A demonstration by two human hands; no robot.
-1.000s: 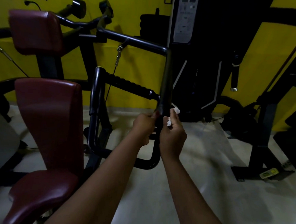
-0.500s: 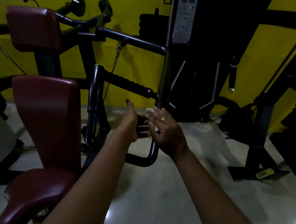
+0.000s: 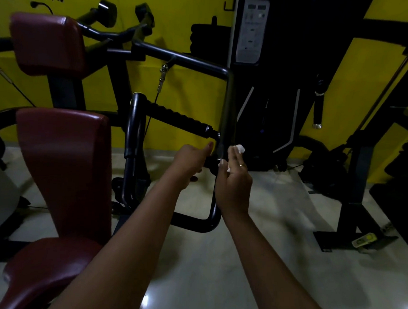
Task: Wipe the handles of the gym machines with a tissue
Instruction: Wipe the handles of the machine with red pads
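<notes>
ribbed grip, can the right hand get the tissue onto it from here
Probably yes: the right hand, pinching the tissue, is near the ribbed grip; only the upright bar stands between.

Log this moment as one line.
left hand: curled at upright bar, hold unclear | right hand: holds tissue beside bar | ribbed handle: no hand on it

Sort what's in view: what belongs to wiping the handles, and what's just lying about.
For the job:
tissue, held in the right hand
left hand, at the upright bar
ribbed grip

Lying about:
red seat pad
hanging handle at the back
yellow-green object on the floor
instruction placard
</notes>
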